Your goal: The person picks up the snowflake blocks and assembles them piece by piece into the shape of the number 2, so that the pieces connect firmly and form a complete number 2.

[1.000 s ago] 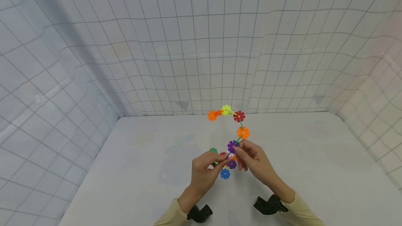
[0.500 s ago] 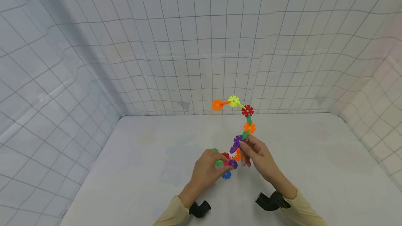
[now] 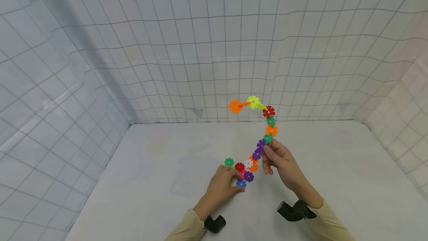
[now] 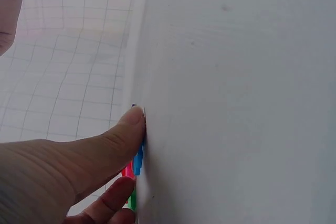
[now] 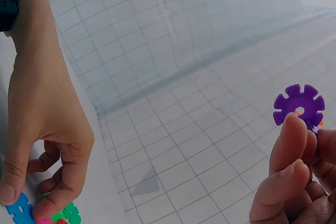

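Note:
A curved chain of notched, flower-shaped interlocking discs in orange, yellow, red, green and purple is held up by my right hand. Its thumb and fingers pinch the chain near the purple end disc, which sticks out past the fingertips in the right wrist view. My left hand is down at the table over the loose discs. Its thumb and index finger straddle a loose blue disc, thumb on the near edge; in the left wrist view the thumb partly hides this blue disc.
Beside the left hand lie loose discs: a green one, a red one, a white one, a purple one and orange ones. White gridded sheeting surrounds the white table behind and at both sides.
The left hand has let go of the chain's purple end and dropped to the loose blue disc. The right hand has carried the chain rightward and farther away, turning it slightly.

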A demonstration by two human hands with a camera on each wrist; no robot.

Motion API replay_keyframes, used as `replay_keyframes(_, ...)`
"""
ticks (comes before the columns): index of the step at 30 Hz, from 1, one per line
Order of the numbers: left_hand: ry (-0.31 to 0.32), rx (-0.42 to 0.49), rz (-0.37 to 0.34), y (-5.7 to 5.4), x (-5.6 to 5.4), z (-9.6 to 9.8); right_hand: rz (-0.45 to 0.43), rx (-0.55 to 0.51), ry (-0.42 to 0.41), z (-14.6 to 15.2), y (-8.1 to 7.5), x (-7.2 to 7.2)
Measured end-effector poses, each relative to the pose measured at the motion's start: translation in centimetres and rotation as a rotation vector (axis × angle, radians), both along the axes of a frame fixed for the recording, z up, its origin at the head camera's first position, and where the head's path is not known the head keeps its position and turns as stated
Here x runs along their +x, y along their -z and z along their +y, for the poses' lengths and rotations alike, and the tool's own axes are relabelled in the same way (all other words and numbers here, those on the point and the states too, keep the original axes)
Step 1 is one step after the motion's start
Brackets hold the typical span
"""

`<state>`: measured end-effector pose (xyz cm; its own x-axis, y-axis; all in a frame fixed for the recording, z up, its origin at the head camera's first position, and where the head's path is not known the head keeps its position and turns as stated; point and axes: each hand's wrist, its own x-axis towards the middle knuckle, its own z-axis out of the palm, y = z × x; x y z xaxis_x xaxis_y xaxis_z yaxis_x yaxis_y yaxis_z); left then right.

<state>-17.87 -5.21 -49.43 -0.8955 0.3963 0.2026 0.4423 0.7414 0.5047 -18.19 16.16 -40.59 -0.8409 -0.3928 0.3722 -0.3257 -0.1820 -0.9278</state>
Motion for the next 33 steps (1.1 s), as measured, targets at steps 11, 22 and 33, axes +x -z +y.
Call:
replay_keyframes(11,0.063,0.104,-0.183,-0.7,-0.2,-0.5,-0.005,-0.022,-0.023,-0.3,-0.1,0.1)
replay_keyframes(22,0.126,0.19,-0.258,-1.0,-0.2,-0.6,-0.028,-0.061,-0.038,-0.5,-1.1,0.0)
replay_keyframes(33,0.158,0.727,-0.407,-7.1,1.5,-0.9,-0.035,-0.059,-0.078,-0.4,-0.8,0.1)
